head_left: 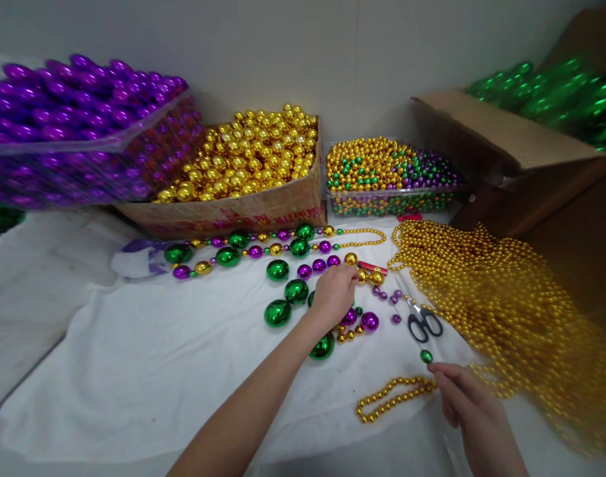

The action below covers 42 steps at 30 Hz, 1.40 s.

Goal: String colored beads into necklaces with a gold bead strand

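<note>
My left hand (336, 291) is closed above the loose beads, fingertips pinched beside several gold balls (376, 277); what they hold, if anything, is hidden. My right hand (474, 401) pinches a thread at the lower right, with a small green bead (426, 356) at its fingertips. From these fingers a loop of gold beads (392, 401) trails left on the white cloth (183, 371). Around my left hand lie large green balls (277, 313) and purple balls (369, 321). Black-handled scissors (424, 324) rest between my hands, close to small purple beads (396, 318).
A finished-looking bead necklace (227, 256) stretches across the back. Behind it stand a bin of purple beads (84, 146), a carton of gold beads (263, 205) and a clear tub (392, 202). Gold bead strands (481, 298) heap beside a large carton (491, 132) at right.
</note>
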### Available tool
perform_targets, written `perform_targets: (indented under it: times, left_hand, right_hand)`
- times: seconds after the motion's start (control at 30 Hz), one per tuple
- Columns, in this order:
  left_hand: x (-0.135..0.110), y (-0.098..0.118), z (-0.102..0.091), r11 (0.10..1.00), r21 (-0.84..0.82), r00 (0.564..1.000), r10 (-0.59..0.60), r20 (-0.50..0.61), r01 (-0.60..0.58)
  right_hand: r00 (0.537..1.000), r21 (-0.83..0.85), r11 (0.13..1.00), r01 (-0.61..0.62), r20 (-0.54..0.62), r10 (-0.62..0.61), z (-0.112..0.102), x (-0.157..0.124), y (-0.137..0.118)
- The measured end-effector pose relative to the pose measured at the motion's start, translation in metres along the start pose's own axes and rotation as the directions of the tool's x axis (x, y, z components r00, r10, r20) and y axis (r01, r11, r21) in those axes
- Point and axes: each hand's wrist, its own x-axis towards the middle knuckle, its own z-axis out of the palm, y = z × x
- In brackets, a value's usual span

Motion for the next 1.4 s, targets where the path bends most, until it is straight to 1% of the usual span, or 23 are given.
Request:
perform_targets:
  times: [0.07,0.17,0.27,0.37,0.4,0.43,0.47,0.5,0.53,0.57,0.6,0.63,0.67,0.7,0.77,0.87,1.03,1.17,1.27,1.33,1.4]
  left_hand:
    - [0.01,0.005,0.005,0.999,0.007,0.999,0.053,0.01,-0.053]
    - [0.024,0.011,0.02,0.992,0.003,0.99,0.127,0.066,-0.127]
    - [0.032,0.014,0.032,0.992,-0.013,0.989,0.126,0.071,-0.126]
    - [0.029,0.014,0.029,0.992,-0.033,0.992,0.122,0.04,-0.121]
    - [0.024,0.014,0.025,0.991,-0.095,0.994,0.102,0.03,-0.099]
    - [0.019,0.013,0.021,0.975,-0.217,0.998,0.058,0.039,-0.049]
    - [0.013,0.011,0.015,0.92,-0.389,0.997,-0.005,0.075,0.034]
    - [0.006,0.01,0.009,0.802,-0.58,0.987,-0.073,0.14,0.142]
    - [-0.001,0.008,0.004,0.624,-0.74,0.966,-0.126,0.224,0.253]
    - [-0.008,0.006,-0.001,0.429,-0.836,0.939,-0.154,0.306,0.343]
    - [-0.014,0.004,-0.005,0.273,-0.876,0.916,-0.166,0.365,0.398]
    - [-0.019,0.003,-0.008,0.163,-0.89,0.901,-0.175,0.398,0.425]
    - [-0.023,0.001,-0.011,0.093,-0.897,0.893,-0.188,0.41,0.431]
    - [-0.025,0.0,-0.012,0.054,-0.901,0.888,-0.204,0.413,0.431]
    - [-0.029,-0.001,-0.014,0.024,-0.904,0.88,-0.24,0.41,0.428]
    - [-0.03,-0.003,-0.013,0.016,-0.906,0.874,-0.273,0.403,0.423]
    - [-0.031,-0.005,-0.014,0.014,-0.909,0.878,-0.267,0.397,0.416]
    - [-0.032,-0.008,-0.015,0.028,-0.909,0.881,-0.26,0.394,0.415]
    - [-0.033,-0.009,-0.015,0.058,-0.91,0.89,-0.24,0.387,0.411]
    - [-0.035,-0.008,-0.013,0.084,-0.914,0.9,-0.228,0.371,0.398]
    - [-0.038,-0.004,-0.01,0.089,-0.921,0.909,-0.225,0.352,0.379]
  right_hand:
    - [1.0,0.006,1.0,0.002,-0.003,-0.002,0.002,0.0,-0.001]
    - [1.0,0.026,1.0,0.003,-0.018,-0.002,0.004,0.0,-0.002]
    - [1.0,0.054,0.998,0.009,-0.027,-0.007,0.002,-0.001,-0.003]
    - [0.999,0.056,0.998,0.012,-0.042,-0.009,0.0,-0.003,-0.004]
    - [0.999,0.054,0.998,0.016,-0.046,-0.013,-0.001,-0.004,-0.005]
    - [0.999,0.053,0.998,0.024,-0.049,-0.022,-0.001,-0.006,-0.006]
    - [0.998,0.054,0.998,0.035,-0.051,-0.032,-0.001,-0.008,-0.006]
    - [0.998,0.054,0.997,0.046,-0.05,-0.043,-0.001,-0.01,-0.007]
    - [0.998,0.054,0.997,0.055,-0.044,-0.053,0.0,-0.012,-0.008]
    - [0.998,0.053,0.997,0.063,-0.035,-0.061,0.0,-0.014,-0.009]
    - [0.998,0.05,0.996,0.067,-0.023,-0.066,0.002,-0.017,-0.01]
    - [0.997,0.042,0.997,0.071,-0.011,-0.071,0.003,-0.019,-0.012]
    - [0.997,0.029,0.996,0.08,-0.001,-0.08,0.005,-0.021,-0.014]
    - [0.996,0.012,0.996,0.092,0.005,-0.092,0.006,-0.024,-0.017]
    - [0.993,-0.029,0.993,0.118,0.005,-0.118,0.01,-0.027,-0.022]
    - [0.99,-0.073,0.987,0.144,-0.001,-0.144,0.013,-0.03,-0.026]
    - [0.987,-0.119,0.98,0.159,0.018,-0.158,0.014,-0.031,-0.025]
    - [0.986,-0.104,0.98,0.168,0.02,-0.167,0.012,-0.03,-0.022]
    - [0.985,-0.096,0.98,0.172,0.021,-0.17,0.011,-0.028,-0.02]
    - [0.986,-0.104,0.98,0.167,0.02,-0.166,0.012,-0.026,-0.018]
    - [0.985,-0.111,0.978,0.174,0.028,-0.172,0.014,-0.023,-0.017]
